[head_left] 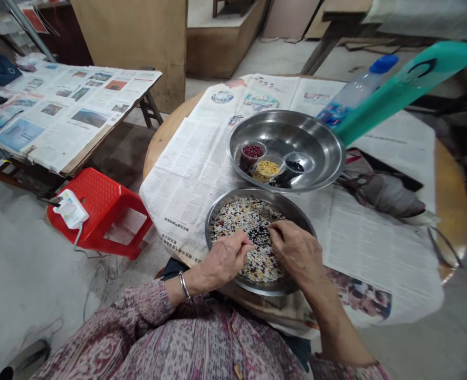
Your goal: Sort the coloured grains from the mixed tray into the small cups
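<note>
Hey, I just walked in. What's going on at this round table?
A person has the left hand and the right hand over a steel bowl of mixed grains and beans, fingers bent down toward the mix. Whether either hand holds a piece is too small to tell. Just beyond, a larger steel bowl holds three clear cups, with dark red, yellow and black contents.

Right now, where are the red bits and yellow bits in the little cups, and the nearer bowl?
Red bits [253, 151]: head view, middle of their heap.
Yellow bits [268, 168]: head view, middle of their heap.
Nearer bowl [293, 209]: head view, bare inner wall, upper right.
</note>
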The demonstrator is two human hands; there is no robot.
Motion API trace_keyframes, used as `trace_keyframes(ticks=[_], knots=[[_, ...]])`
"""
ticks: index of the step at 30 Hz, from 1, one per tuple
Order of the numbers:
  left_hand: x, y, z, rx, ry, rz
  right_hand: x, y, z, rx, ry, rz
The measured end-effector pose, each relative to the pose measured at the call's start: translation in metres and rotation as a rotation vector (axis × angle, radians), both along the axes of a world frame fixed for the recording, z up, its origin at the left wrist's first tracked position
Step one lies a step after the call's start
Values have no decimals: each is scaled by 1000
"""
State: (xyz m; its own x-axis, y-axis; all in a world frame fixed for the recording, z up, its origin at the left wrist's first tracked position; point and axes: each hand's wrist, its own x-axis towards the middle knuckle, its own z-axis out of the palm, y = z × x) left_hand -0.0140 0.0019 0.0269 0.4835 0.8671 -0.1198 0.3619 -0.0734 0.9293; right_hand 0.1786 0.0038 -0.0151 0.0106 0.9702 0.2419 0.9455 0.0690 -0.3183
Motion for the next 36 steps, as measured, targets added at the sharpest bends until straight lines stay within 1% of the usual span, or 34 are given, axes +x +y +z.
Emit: trace_keyframes(ticks=[2, 3, 4, 5, 7, 9, 10, 12, 14, 18, 24, 26, 28, 30, 32, 34, 36], knots=[[1, 0, 0, 46, 18, 18, 3, -2, 0, -9, 5, -14], [2, 0, 0, 26, -5, 39, 3, -2, 1, -10, 10, -14], [3, 0, 0, -34, -52, 61, 3, -2, 1, -5, 13, -11], [5, 0, 0, -132, -125, 89, 2, -2, 2, 3, 12, -5], [8, 1, -1, -405, -342, 166, -2, 1, 3, 0, -17, 25], [11, 4, -3, -684, -585, 247, -8, 4, 3, -44, -93, 43], [11, 5, -4, -793, -682, 285, -11, 5, 4, -72, -141, 39], [11, 8, -7, -943, -799, 333, -15, 7, 4, -114, -219, 23], [10, 10, -9, -1022, -857, 346, -16, 8, 5, -129, -251, 14], [8, 10, -12, -1061, -923, 312, -11, 5, 6, -136, -242, 22], [7, 8, -10, -1047, -880, 299, -10, 5, 6, -156, -263, 41], [6, 7, -9, -986, -863, 279, -8, 5, 6, -130, -212, 48], [5, 5, -7, -864, -828, 252, -3, 3, 5, -84, -100, 29], [4, 3, -5, -738, -771, 226, 3, 0, 6, -52, -4, -39], [4, 2, -4, -680, -727, 214, 9, -4, 7, -51, 21, -117], [5, 3, -3, -727, -738, 220, 12, -7, 7, -62, 5, -140], [6, 5, -5, -855, -788, 252, 11, -8, 7, -68, -15, -105]])
